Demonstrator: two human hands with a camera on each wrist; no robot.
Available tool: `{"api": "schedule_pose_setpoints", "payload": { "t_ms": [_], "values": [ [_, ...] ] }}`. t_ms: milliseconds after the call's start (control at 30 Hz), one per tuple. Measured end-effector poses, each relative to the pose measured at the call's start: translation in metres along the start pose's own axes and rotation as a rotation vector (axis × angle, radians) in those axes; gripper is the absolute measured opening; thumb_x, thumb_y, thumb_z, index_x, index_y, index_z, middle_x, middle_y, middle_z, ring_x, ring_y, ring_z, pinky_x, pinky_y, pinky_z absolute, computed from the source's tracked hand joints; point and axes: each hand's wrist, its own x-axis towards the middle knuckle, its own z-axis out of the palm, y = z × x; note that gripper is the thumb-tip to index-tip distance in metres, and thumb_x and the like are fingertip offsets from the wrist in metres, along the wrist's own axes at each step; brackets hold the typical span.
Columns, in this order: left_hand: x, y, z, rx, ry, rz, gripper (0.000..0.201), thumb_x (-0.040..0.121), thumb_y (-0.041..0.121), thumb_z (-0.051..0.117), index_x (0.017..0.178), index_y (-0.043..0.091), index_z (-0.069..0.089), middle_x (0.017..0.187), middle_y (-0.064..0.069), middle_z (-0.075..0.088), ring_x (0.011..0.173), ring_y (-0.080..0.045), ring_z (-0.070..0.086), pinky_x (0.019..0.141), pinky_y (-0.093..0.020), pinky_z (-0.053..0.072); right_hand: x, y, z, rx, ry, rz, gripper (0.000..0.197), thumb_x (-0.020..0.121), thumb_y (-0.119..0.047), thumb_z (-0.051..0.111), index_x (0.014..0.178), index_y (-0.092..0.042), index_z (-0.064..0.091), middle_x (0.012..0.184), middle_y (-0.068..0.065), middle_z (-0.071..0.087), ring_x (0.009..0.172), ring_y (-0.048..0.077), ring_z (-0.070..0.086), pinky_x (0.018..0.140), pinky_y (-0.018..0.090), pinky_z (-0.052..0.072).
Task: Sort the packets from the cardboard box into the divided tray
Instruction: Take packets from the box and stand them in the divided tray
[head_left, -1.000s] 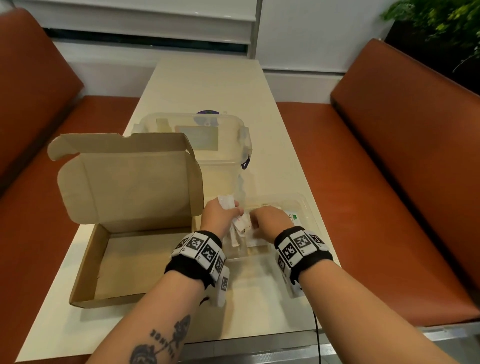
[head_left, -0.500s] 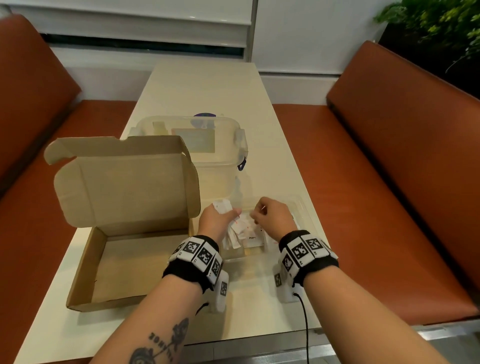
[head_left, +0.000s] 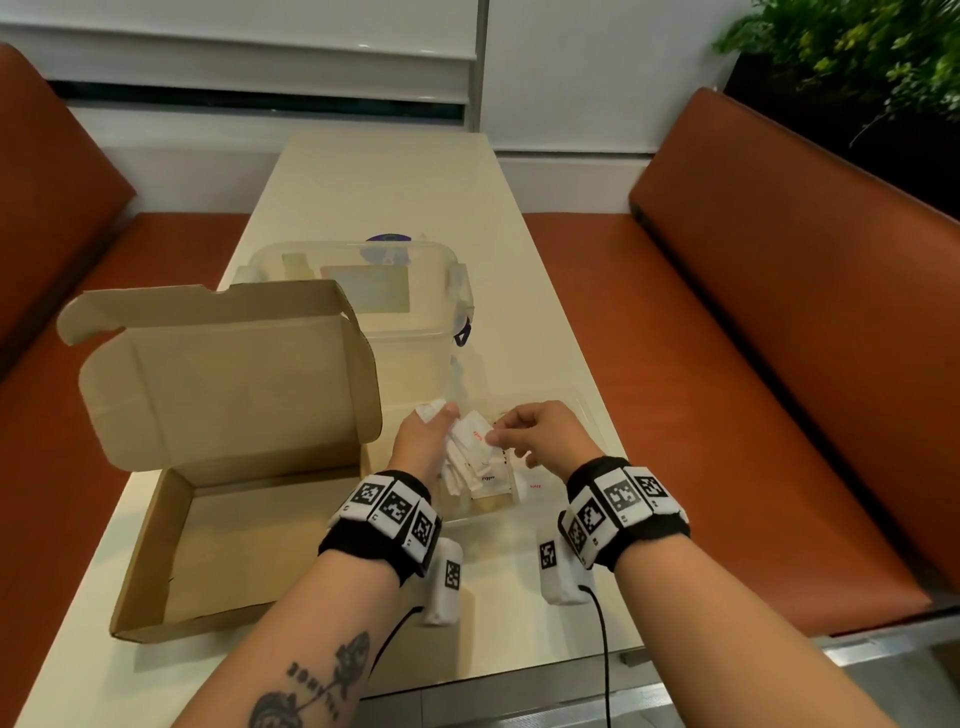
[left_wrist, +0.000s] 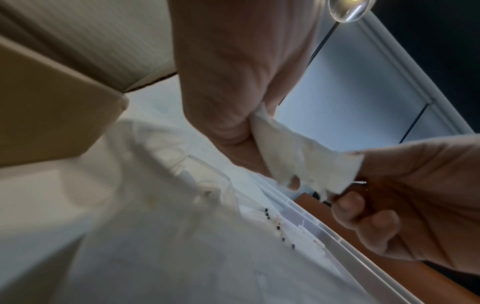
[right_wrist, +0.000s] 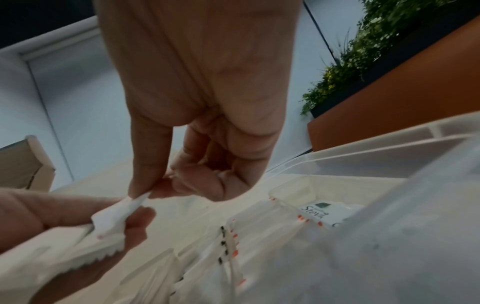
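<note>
Cardboard box (head_left: 218, 519): brown, shallow, lid standing open and leaning back, left on the table, just beside the tray.
Divided tray (head_left: 597, 415): clear plastic, right of the box; white packets lie in its near compartments.
Held packets (head_left: 470, 441): small, white, serrated edges, red print, bunched above the tray.

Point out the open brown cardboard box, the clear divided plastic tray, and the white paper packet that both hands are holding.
open brown cardboard box (head_left: 218, 551), head view, bare inner floor.
clear divided plastic tray (right_wrist: 369, 158), right wrist view, far rim.
white paper packet (left_wrist: 309, 162), left wrist view, middle of the packet between both hands.
</note>
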Motion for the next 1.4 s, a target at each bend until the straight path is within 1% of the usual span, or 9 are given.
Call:
{"api": "schedule_pose_setpoints", "payload": {
  "t_ms": [67,233,567,733,833,933,1133,1267,1400],
  "values": [
    [0.0,0.001,0.001,0.0,0.009,0.004,0.017,0.097,0.022,0.051,0.093,0.008,0.06,0.089,-0.016,0.064,0.084,-0.029,0.062,0.082,-0.041,0.05,-0.001,0.003,-0.006,0.034,0.033,0.002,0.012,0.079,-0.018,0.074,0.07,-0.017,0.067,0.065,-0.007,0.062,0.055,0.004,0.05,0.047,0.012,0.042],
    [-0.004,0.003,0.009,-0.144,-0.083,-0.019,0.015,0.096,0.013,0.054,0.082,0.008,0.054,0.062,-0.005,0.053,0.046,-0.013,0.055,0.051,-0.026,0.049,-0.002,0.008,-0.018,0.116,0.13,0.022,0.007,0.081,-0.016,0.072,0.079,-0.012,0.067,0.07,-0.003,0.066,0.057,0.008,0.051,0.052,0.019,0.043],
    [-0.005,0.0,0.024,0.151,-0.28,0.041,0.018,0.084,0.017,0.07,0.09,0.001,0.063,0.048,0.0,0.049,0.04,-0.013,0.043,0.048,-0.024,0.039,-0.006,0.015,-0.023,0.209,0.208,0.076,0.009,0.08,-0.015,0.073,0.08,-0.01,0.066,0.069,-0.005,0.064,0.057,0.009,0.05,0.053,0.02,0.042],
    [-0.007,0.007,0.027,0.506,-0.326,0.14,0.026,0.083,0.02,0.071,0.068,0.01,0.053,0.049,-0.001,0.049,0.034,-0.007,0.042,0.045,-0.018,0.038,-0.006,0.011,-0.032,0.082,0.115,-0.005,0.031,0.081,-0.011,0.071,0.11,-0.017,0.063,0.08,-0.001,0.058,0.059,0.005,0.051,0.048,0.01,0.04],
    [-0.009,0.008,0.03,0.53,-0.334,0.142,0.022,0.083,0.02,0.07,0.075,0.005,0.056,0.052,-0.003,0.049,0.04,-0.011,0.043,0.048,-0.02,0.038,-0.007,0.009,-0.036,-0.033,0.068,-0.032,0.033,0.082,-0.007,0.068,0.112,-0.02,0.066,0.068,0.003,0.051,0.055,0.006,0.048,0.051,0.013,0.038],
    [-0.008,0.007,0.033,0.478,-0.28,0.132,0.022,0.082,0.02,0.071,0.085,0.0,0.062,0.055,-0.005,0.05,0.045,-0.015,0.045,0.053,-0.025,0.039,-0.009,0.013,-0.04,-0.097,0.053,0.02,0.027,0.08,-0.005,0.064,0.1,-0.021,0.07,0.073,0.005,0.061,0.071,0.015,0.055,0.061,0.025,0.042],
    [-0.005,0.005,0.037,0.384,-0.22,0.145,0.021,0.084,0.02,0.069,0.068,0.012,0.059,0.05,-0.001,0.05,0.043,-0.014,0.045,0.056,-0.026,0.04,-0.01,0.024,-0.041,-0.235,0.019,0.056,0.011,0.076,-0.01,0.075,0.077,-0.017,0.066,0.066,-0.003,0.061,0.061,0.008,0.054,0.062,0.02,0.043],
    [-0.001,0.004,0.032,0.089,-0.078,0.03,0.023,0.091,0.019,0.06,0.07,0.011,0.055,0.057,-0.003,0.05,0.05,-0.016,0.046,0.056,-0.027,0.042,-0.008,0.034,-0.039,-0.339,0.044,0.078,0.009,0.075,-0.012,0.077,0.078,-0.012,0.069,0.072,-0.004,0.064,0.066,0.009,0.057,0.059,0.017,0.045],
    [-0.001,0.008,0.024,-0.107,-0.06,-0.057,0.018,0.095,0.012,0.053,0.079,0.007,0.059,0.06,-0.004,0.046,0.051,-0.014,0.043,0.05,-0.023,0.04,-0.006,0.039,-0.029,-0.474,0.011,0.097,0.01,0.076,-0.015,0.077,0.072,-0.015,0.067,0.072,-0.005,0.065,0.069,0.009,0.059,0.074,0.027,0.051]
  ]
}}
